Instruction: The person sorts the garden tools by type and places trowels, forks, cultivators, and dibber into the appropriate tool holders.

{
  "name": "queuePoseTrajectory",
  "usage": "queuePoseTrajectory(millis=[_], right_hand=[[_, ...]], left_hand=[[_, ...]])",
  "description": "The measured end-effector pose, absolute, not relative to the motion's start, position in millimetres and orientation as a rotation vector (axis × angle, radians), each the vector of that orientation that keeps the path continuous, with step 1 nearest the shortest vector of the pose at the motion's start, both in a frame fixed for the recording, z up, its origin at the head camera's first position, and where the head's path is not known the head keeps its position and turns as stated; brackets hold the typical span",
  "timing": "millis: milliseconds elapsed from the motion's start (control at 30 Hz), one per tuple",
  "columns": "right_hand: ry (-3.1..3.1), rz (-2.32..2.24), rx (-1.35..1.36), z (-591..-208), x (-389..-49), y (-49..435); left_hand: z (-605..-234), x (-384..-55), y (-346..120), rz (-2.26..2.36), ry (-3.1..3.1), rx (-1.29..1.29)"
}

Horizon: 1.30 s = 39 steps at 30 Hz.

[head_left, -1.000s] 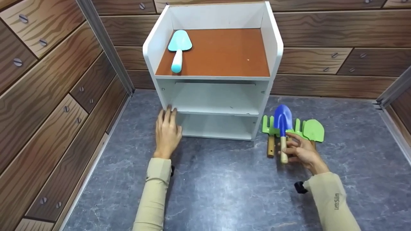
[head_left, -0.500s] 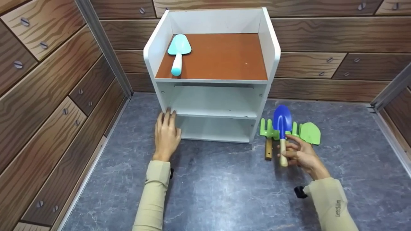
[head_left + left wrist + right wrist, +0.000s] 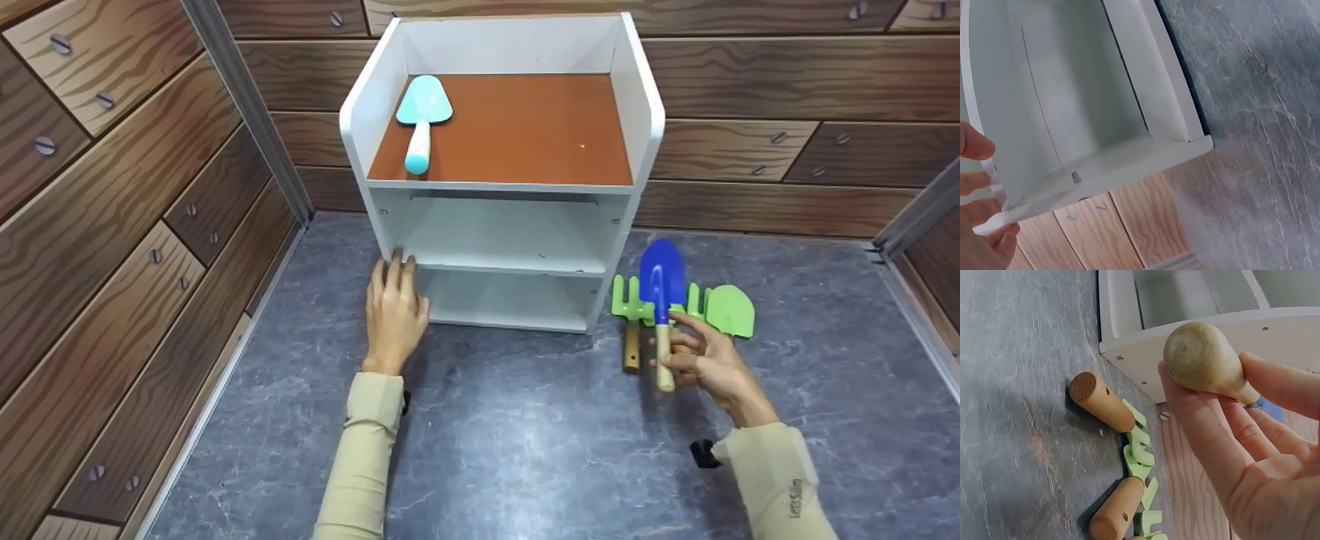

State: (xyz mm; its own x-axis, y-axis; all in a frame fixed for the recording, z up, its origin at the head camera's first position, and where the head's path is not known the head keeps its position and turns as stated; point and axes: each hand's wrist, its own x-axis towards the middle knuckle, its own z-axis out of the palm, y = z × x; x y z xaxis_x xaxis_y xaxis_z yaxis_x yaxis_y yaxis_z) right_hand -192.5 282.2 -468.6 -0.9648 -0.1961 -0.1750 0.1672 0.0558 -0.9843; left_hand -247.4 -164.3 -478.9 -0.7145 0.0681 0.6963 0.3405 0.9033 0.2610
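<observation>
A small white shelf unit [image 3: 510, 232] stands on the floor. My left hand [image 3: 397, 322] grips its left side at the middle shelf; in the left wrist view the fingers [image 3: 974, 143] curl over the white board's edge. My right hand [image 3: 709, 367] pinches the pale wooden handle of a blue trowel [image 3: 663, 274], blade pointing away. The handle's rounded end [image 3: 1199, 354] faces the right wrist camera. Beneath the trowel lie green garden tools with brown wooden handles: a fork [image 3: 626, 306], another pronged tool [image 3: 694, 300] partly hidden, and a broad-bladed shovel [image 3: 730, 311].
A turquoise trowel [image 3: 424, 101] with a white handle lies on the unit's orange-brown top [image 3: 525, 135], which has raised sides and back. Wood-patterned walls [image 3: 795, 75] enclose the back and sides. The floor [image 3: 510, 435] is dark grey and marbled.
The blue trowel in my right hand has risen slightly over the green tools, and the hand now covers the shovel's handle. My left hand stays on the shelf unit. The head view shifts a little.
</observation>
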Motion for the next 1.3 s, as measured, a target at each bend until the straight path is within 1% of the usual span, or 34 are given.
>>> queuePoseTrajectory(millis=[300, 900, 1300], right_hand=[[2.059, -2.056, -0.079, -468, -186, 280], [2.019, -2.106, -0.176, -458, -184, 268], [1.946, -2.205, -0.307, -450, -182, 264]], left_hand=[[-480, -249, -165, -0.455, -2.320, -0.311], [-483, -246, -166, -0.454, -2.333, -0.299], [-481, -248, -164, -0.442, -2.338, -0.293]])
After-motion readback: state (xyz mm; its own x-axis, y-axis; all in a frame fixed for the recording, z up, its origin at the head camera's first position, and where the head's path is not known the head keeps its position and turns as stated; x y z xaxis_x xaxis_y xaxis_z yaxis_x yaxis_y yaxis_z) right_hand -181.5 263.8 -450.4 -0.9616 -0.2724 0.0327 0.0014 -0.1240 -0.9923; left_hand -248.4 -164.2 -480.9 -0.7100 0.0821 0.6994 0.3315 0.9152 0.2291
